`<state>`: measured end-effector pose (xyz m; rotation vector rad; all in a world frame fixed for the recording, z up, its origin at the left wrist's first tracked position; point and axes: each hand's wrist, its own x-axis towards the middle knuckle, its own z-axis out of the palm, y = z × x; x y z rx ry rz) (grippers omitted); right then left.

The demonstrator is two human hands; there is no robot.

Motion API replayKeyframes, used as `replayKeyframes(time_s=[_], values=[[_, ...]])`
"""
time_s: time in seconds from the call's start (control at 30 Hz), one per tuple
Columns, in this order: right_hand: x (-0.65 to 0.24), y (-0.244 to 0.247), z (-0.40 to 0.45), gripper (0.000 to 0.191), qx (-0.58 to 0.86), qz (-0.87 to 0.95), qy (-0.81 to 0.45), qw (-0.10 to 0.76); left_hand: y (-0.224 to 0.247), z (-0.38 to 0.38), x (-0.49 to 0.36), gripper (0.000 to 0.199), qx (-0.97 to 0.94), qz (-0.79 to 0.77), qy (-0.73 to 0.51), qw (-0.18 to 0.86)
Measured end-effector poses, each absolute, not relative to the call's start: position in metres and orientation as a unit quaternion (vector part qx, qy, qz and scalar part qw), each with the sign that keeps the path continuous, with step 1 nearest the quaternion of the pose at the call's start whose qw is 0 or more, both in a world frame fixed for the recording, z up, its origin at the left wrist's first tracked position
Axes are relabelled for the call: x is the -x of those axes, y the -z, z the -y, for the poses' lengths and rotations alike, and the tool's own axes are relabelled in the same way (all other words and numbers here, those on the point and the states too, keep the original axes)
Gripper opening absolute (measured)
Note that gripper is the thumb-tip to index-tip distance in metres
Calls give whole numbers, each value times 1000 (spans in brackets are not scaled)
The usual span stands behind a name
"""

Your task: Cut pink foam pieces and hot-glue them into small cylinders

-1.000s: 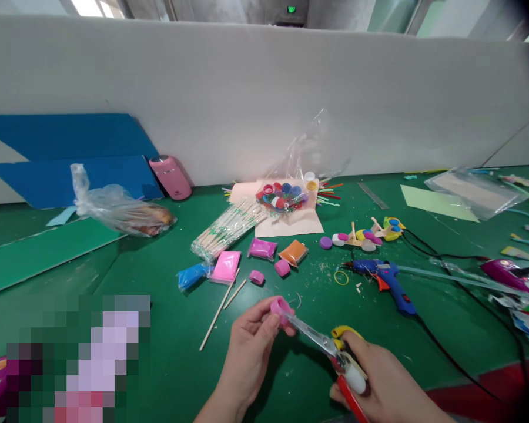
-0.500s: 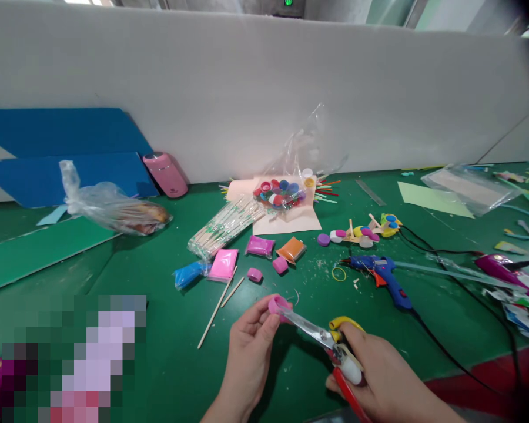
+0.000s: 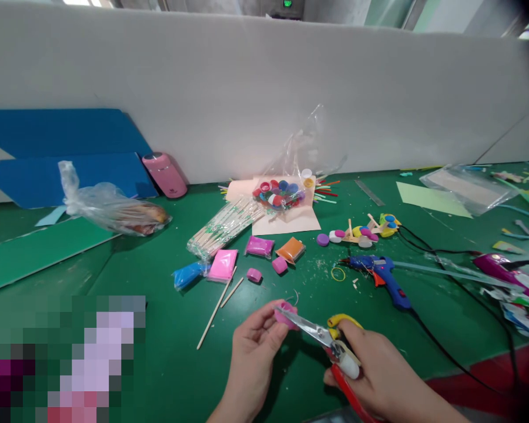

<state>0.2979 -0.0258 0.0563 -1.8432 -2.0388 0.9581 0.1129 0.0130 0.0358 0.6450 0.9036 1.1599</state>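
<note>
A small pink cap (image 3: pixel 285 316) is pinched between the thumb and fingers of my left hand (image 3: pixel 256 346). My right hand (image 3: pixel 374 364) grips scissors (image 3: pixel 318 333) with one yellow and one red handle, plus a white part near the pivot. The scissor tips reach the cap's open side; whether they cut into it cannot be made out. Two more pink pieces, a ring-like one (image 3: pixel 254 275) and a cap (image 3: pixel 280 265), lie on the green table just beyond my left hand. Thin wooden sticks (image 3: pixel 211 316) lie to its left.
A blue glue gun (image 3: pixel 385 276) with a black cord lies to the right. Beyond are clay packets (image 3: pixel 260 247), bagged sticks (image 3: pixel 224 226), bottle caps in clear plastic (image 3: pixel 282 194), a small craft model (image 3: pixel 365 234) and a pink flask (image 3: pixel 165 175). Green boards (image 3: pixel 48 249) lie left.
My left hand has moved slightly right with the pink cap, which has turned and sits a little lower. The scissors have shifted only slightly and look more closed.
</note>
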Motion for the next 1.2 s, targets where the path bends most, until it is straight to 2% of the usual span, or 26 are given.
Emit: replayKeyframes(time_s=[0.37, 1.2], values=[[-305, -60, 27, 26, 629, 694, -336, 98, -43, -22, -111, 17, -264, -384, -525, 712], [-300, -56, 28, 27, 634, 692, -331, 99, -37, -21, -113, 21, -247, -425, -541, 682]])
